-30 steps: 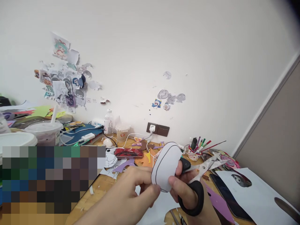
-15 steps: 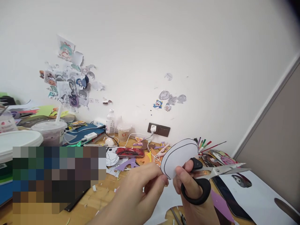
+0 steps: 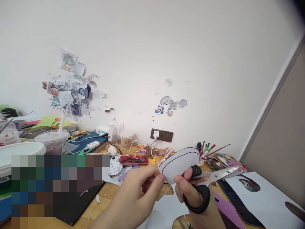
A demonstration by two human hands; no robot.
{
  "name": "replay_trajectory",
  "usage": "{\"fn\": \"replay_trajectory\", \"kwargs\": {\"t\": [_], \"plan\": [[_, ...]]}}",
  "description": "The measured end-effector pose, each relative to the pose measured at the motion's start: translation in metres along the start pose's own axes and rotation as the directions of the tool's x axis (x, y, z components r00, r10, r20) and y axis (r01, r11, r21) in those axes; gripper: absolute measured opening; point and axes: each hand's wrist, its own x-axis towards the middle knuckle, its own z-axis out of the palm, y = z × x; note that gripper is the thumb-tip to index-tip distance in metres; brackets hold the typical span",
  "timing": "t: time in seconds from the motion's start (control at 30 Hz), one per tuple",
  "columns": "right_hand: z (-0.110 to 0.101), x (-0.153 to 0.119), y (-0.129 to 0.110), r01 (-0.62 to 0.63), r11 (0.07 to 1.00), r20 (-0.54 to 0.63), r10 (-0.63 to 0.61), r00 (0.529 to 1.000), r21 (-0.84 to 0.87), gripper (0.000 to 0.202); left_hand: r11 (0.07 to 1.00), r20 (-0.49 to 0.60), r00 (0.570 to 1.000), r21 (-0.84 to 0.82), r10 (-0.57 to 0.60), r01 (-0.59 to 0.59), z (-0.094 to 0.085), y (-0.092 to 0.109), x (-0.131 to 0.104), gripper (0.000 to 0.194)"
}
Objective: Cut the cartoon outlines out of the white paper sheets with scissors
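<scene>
Left hand [image 3: 140,189] pinches the edge of the white paper cutout [image 3: 178,163]; right hand [image 3: 192,192] clasps it plus black-handled scissors [image 3: 215,176]

Looks like someone's craft desk: paper scraps all over the wooden desktop [image 3: 107,194], a cup of pens [image 3: 203,152], cutout drawings [image 3: 76,95] stuck on the wall [image 3: 133,47].

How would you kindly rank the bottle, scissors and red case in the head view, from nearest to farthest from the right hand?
1. Scissors: held in the right hand.
2. Red case: beyond it, to the left.
3. Bottle: farther left and back.
</scene>
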Motion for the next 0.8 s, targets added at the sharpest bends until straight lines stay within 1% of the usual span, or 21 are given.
{"fn": "replay_trajectory", "kwargs": {"t": [0.07, 0.13, 0.23, 0.33, 0.4, 0.43, 0.5, 0.53, 0.57, 0.6, 0.63, 0.67, 0.7, 0.73, 0.8], "plan": [[0.001, -0.001, -0.001, -0.010, 1.000, -0.020, 0.010, 1.000, -0.003, 0.032, 1.000, 0.038, 0.999, 0.019, -0.014, 0.014, -0.003, 0.001, 0.001, 0.030], [0.003, -0.002, -0.003, -0.022, 1.000, -0.042, 0.022, 0.999, -0.012, 0.031, 0.999, 0.064, 0.998, 0.035, 0.015, -0.018, -0.004, 0.001, 0.000, 0.027], [0.005, -0.003, -0.004, -0.035, 0.999, -0.058, 0.032, 0.998, -0.040, 0.028, 0.995, 0.059, 0.996, 0.065, 0.070, -0.073, -0.005, 0.001, -0.001, 0.029], [0.001, -0.001, -0.003, -0.035, 0.995, -0.058, 0.030, 0.998, -0.094, 0.028, 0.992, 0.039, 0.996, 0.088, 0.083, -0.086, -0.004, -0.001, -0.001, 0.031], [-0.002, 0.000, -0.006, -0.034, 0.991, -0.025, 0.031, 0.999, -0.127, 0.029, 0.991, 0.021, 0.995, 0.091, 0.097, -0.098, -0.003, -0.003, 0.000, 0.032], [-0.003, 0.001, -0.010, -0.044, 0.988, 0.010, 0.046, 0.999, -0.151, 0.028, 0.991, -0.004, 0.995, 0.089, 0.102, -0.101, -0.003, -0.005, 0.000, 0.032], [-0.003, 0.000, -0.021, -0.078, 0.977, 0.115, 0.102, 0.988, -0.199, 0.026, 0.994, -0.089, 0.991, 0.062, 0.095, -0.089, -0.004, -0.007, 0.001, 0.031], [-0.002, -0.001, -0.028, -0.146, 0.948, 0.201, 0.208, 0.957, -0.283, 0.028, 0.996, -0.146, 0.986, 0.040, 0.081, -0.076, -0.005, -0.007, 0.001, 0.031], [-0.001, -0.001, -0.035, -0.179, 0.935, 0.288, 0.270, 0.919, -0.305, 0.032, 0.998, -0.204, 0.977, 0.013, 0.065, -0.064, -0.006, -0.008, 0.001, 0.031], [0.000, -0.002, -0.041, -0.282, 0.902, 0.361, 0.395, 0.845, -0.327, 0.034, 0.998, -0.252, 0.966, -0.014, 0.051, -0.056, -0.007, -0.009, 0.001, 0.030], [0.002, -0.002, -0.045, -0.352, 0.869, 0.404, 0.477, 0.781, -0.347, 0.036, 0.998, -0.286, 0.957, -0.036, 0.040, -0.052, -0.008, -0.009, 0.001, 0.029], [0.004, -0.002, -0.048, -0.399, 0.843, 0.451, 0.532, 0.717, -0.360, 0.036, 0.997, -0.304, 0.952, -0.052, 0.031, -0.050, -0.009, -0.009, 0.001, 0.028], [0.005, -0.002, -0.050, -0.428, 0.822, 0.486, 0.568, 0.664, -0.375, 0.037, 0.997, -0.311, 0.950, -0.064, 0.022, -0.044, -0.009, -0.009, 0.000, 0.028], [0.007, -0.003, -0.050, -0.437, 0.814, 0.519, 0.580, 0.627, -0.382, 0.039, 0.997, -0.306, 0.952, -0.072, 0.013, -0.036, -0.009, -0.009, 0.000, 0.028], [0.009, -0.005, -0.050, -0.424, 0.808, 0.557, 0.589, 0.586, -0.408, 0.043, 0.997, -0.269, 0.963, -0.074, -0.011, -0.009, -0.008, -0.008, 0.000, 0.030]]}}
